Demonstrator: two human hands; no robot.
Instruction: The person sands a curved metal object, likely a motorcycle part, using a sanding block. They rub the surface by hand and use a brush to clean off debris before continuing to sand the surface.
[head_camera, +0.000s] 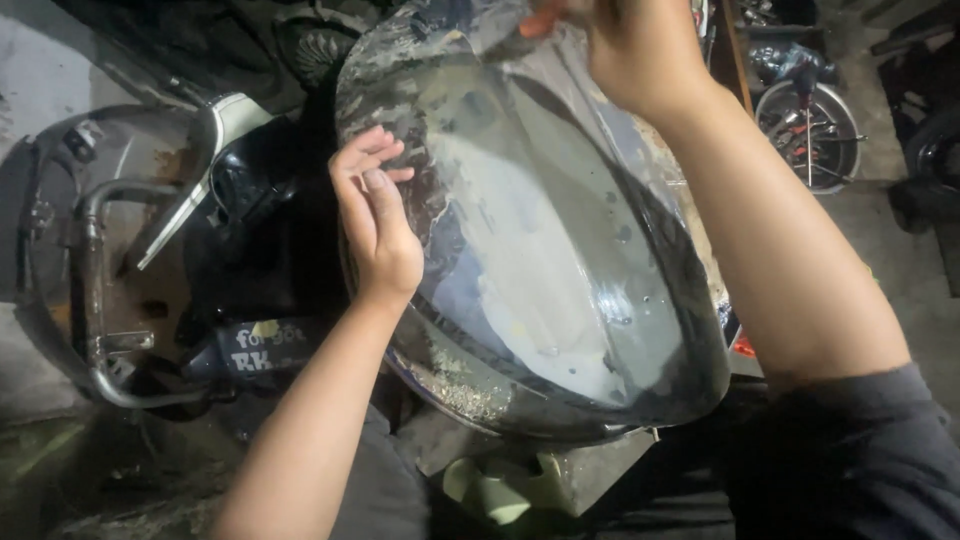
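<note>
A large curved body panel (540, 250), dark with pale sanded or primed patches and a wet sheen, lies in front of me. My left hand (378, 220) rests on its left edge, fingers curled over the rim. My right hand (630, 45) is at the top of the panel, closed on a small orange piece (540, 18) that it presses against the surface. Most of that piece is hidden by my fingers and the top of the view.
To the left stands a stripped scooter frame (100, 260) with a bent metal tube and a white trim piece (215, 140). A spoked wheel (810, 120) lies at the upper right on the concrete floor. Crumpled pale paper (495, 485) sits below the panel.
</note>
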